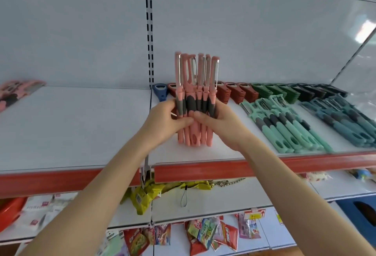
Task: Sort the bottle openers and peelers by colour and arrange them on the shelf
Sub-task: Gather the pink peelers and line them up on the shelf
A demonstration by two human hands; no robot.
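Observation:
A bundle of several pink peelers [195, 85] with grey grips stands upright, handle ends on the white shelf [81, 125]. My left hand [168, 120] and my right hand [221, 125] both clasp it around the grips. Behind it lie a blue bottle opener [160, 91], then rows of red openers [236, 92], green openers [274, 91] and dark openers [321, 91]. Mint-green peelers [291, 125] and teal peelers [345, 121] lie in rows to the right. More pink peelers [14, 93] lie at the far left.
The shelf has a red front edge [244, 168] and a slotted upright [149, 32] in the back wall. Lower shelves hold yellow snack packets [146, 194], red packets [213, 235] and a red basin [10, 209].

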